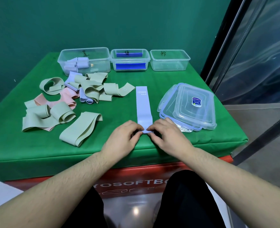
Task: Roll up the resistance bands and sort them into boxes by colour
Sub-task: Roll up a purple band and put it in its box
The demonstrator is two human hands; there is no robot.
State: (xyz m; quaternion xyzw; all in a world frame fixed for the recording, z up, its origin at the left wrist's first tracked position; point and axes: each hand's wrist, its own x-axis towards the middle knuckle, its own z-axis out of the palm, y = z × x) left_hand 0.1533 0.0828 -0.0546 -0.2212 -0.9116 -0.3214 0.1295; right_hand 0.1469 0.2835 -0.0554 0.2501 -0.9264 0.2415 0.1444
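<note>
Item: lavender band point(143, 104), laid flat and lengthwise on the green bench point(177, 79), its far end toward the boxes and its near end at the front edge. State: rolling just begun; only a first small turn is formed at the near end.

Hands: left hand point(122, 137) and right hand point(169, 134) are set side by side at the near end, fingertips curled in and pinching the started roll from either side.

Step in hand, as judged: rolling of one lavender band. The next move would call for the roll to be pushed away along the strip, kept tight and square, then dropped into the left box point(84, 60), where lavender rolls already lie.

Other stock: middle box point(130, 60) holding blue pieces; right box point(169, 60) with nothing seen inside; a heap of unrolled bands point(80, 89) in sage green, pink and lavender, left of centre; a separate green loop point(80, 129) near the left hand; stacked clear lids point(190, 106) just beside the right hand.

Not made out: the handwritten marks on the boxes are too small to be read; the fingertips and the roll's underside are hidden; what the blue pieces are cannot be told.
</note>
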